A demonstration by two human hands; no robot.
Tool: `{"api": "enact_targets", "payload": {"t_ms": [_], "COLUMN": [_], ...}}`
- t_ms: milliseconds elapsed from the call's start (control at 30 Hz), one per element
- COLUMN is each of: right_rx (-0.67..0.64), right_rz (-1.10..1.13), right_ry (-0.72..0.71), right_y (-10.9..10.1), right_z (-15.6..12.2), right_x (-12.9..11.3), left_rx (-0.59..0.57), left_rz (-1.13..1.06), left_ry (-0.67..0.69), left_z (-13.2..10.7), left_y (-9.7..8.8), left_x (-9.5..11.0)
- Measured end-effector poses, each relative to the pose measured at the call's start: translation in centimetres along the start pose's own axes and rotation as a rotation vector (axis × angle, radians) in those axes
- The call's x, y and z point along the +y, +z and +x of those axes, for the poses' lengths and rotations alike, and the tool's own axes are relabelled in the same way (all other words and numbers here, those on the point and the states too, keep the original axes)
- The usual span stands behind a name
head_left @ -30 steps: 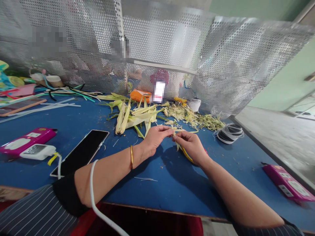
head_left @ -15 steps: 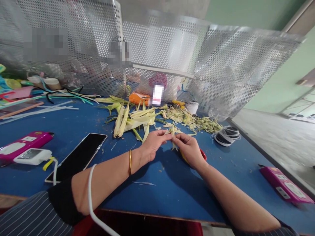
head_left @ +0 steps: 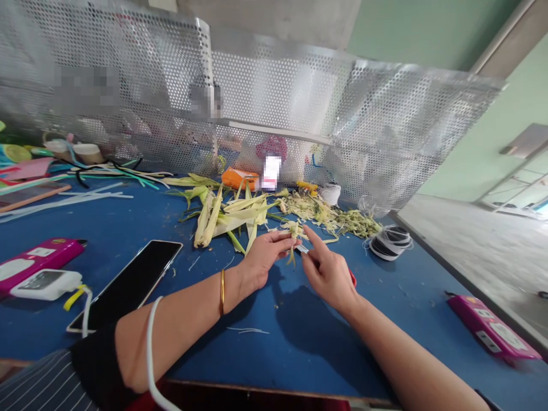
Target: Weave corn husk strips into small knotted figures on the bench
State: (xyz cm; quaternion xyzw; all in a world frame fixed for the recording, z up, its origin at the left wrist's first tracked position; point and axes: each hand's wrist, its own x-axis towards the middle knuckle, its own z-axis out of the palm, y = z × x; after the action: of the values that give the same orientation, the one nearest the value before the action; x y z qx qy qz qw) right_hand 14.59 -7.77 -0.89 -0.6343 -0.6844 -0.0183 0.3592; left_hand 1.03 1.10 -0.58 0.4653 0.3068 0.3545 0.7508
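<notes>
My left hand (head_left: 266,254) pinches a small folded piece of pale leaf strip (head_left: 293,232) just above the blue table (head_left: 274,331). My right hand (head_left: 327,269) is right beside it, gripping scissors whose metal blade tip (head_left: 302,248) pokes out toward the strip and whose red handle shows behind the palm. Its index finger points up toward the strip. A gold bangle (head_left: 222,284) sits on my left wrist. Behind the hands lies a bundle of long yellow-green leaf strips (head_left: 226,211).
A heap of leaf trimmings (head_left: 338,216) lies by the perforated metal screen (head_left: 274,114). A dark phone (head_left: 128,282) and pink and white devices (head_left: 38,265) sit left. A thread spool (head_left: 389,240) and another pink device (head_left: 488,328) sit right. Coloured strips (head_left: 85,177) lie far left.
My right hand drew back a little from the strip and lifted its index finger, and the scissor blade tip now shows. The view tilted slightly; the left hand keeps its pinch.
</notes>
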Motion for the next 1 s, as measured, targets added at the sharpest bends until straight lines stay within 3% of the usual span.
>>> {"api": "enact_targets", "payload": {"t_ms": [100,433,733,1000], "right_rx": [-0.062,0.018,-0.054,-0.040], "right_rz": [0.004,0.024,0.248,0.250], "right_ry": [-0.022,-0.003,0.063,0.090], "right_y": [0.21,-0.14,-0.11,-0.05], "right_z": [-0.09,-0.26,-0.33,-0.25], "right_x": [-0.14,-0.62,-0.37,-0.51], "left_rx": [-0.007,0.001,-0.022,0.000], "left_rz": [0.007,0.028,0.045,0.029], "left_ry": [0.004,0.020,0.025,-0.011], "left_z": [-0.07,-0.42,-0.02,-0.29], "left_y": [0.10,0.25,0.13,0.34], "left_x": [-0.07,0.28,-0.46,-0.23]}}
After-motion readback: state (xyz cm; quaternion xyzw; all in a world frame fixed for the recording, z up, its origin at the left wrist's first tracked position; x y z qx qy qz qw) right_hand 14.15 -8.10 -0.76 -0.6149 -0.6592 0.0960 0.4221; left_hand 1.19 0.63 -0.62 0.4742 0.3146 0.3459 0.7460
